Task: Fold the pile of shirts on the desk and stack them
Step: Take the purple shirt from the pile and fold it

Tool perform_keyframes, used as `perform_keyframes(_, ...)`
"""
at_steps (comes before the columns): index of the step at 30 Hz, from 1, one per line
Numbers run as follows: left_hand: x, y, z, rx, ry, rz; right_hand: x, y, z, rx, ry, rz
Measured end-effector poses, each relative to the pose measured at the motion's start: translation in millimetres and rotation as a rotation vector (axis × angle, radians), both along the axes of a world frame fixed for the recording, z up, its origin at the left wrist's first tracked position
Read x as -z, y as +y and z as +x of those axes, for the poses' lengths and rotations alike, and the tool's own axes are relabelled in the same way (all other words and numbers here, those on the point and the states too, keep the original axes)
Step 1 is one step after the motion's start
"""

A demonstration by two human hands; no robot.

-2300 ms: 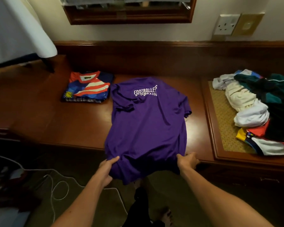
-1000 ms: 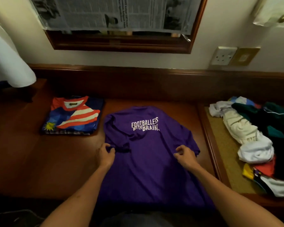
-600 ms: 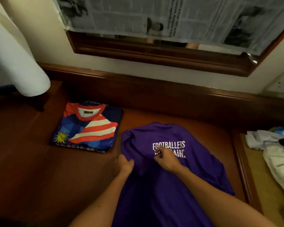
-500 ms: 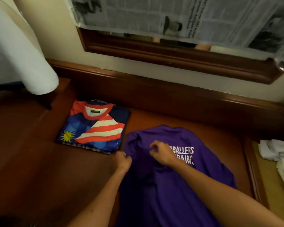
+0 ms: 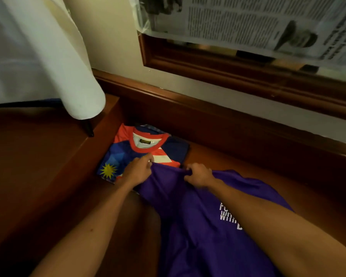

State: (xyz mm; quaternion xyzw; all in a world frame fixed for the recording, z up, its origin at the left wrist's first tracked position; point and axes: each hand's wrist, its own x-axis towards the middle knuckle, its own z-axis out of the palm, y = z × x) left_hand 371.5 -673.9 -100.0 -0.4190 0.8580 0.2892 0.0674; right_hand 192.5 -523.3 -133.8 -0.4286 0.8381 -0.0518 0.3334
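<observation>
Both hands are now dragging purple shirt (image 5: pixel 198 226) up-left onto folded flag shirt (image 5: pixel 128 154) | left hand (image 5: pixel 137 171) grip pinching its edge | right hand (image 5: pixel 199 174) grip bunching its fabric | desk (image 5: pixel 48 176)

Both bare forearms reach forward and to the left from the bottom of the view, running nearly parallel. The left hand (image 5: pixel 137 171) lies palm down, its fingers (image 5: pixel 148 157) stretched forward while the thumb pinches purple fabric. The right hand (image 5: pixel 199 174), just beside it, has its fingers curled into a fist round a bunched fold of the same fabric.
</observation>
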Motion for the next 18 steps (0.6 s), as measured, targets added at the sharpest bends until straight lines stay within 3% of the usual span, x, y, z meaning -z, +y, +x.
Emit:
perform_keyframes(2, 2.4, -9.8, 2.4, 0.005, -0.018, 0.004, 1.1, 1.3, -9.9, 0.165, -0.078, -0.104)
perform_keyframes(4, 2.9, -15.1, 2.3, -0.052, 0.037, 0.217, 1.2, 4.7, -18.8, 0.253, -0.1, -0.151)
perform_keyframes(6, -2.5, -17.7, 2.4, -0.016, -0.053, 0.432, -0.3, 8.3, -22.8, 0.263, -0.104, -0.156)
perform_keyframes(9, -4.5, -36.4, 6.2, 0.167, -0.28, 0.296, 0.7, 11.9, -24.0, 0.234, -0.104, -0.152)
perform_keyframes(11, -6.4, -49.9, 6.8, 0.136, -0.298, 0.118, 0.7, 13.2, -24.8, 0.231, -0.093, -0.153)
perform_keyframes(13, -8.1, -55.8, 3.1, 0.02, -0.188, 0.03, -0.2, 13.4, -24.3, 0.245, -0.108, -0.165)
perform_keyframes(18, 11.5, -28.2, 0.7, -0.463, 0.217, 0.252, -4.0, 11.6, -14.5, 0.231, -0.082, -0.158)
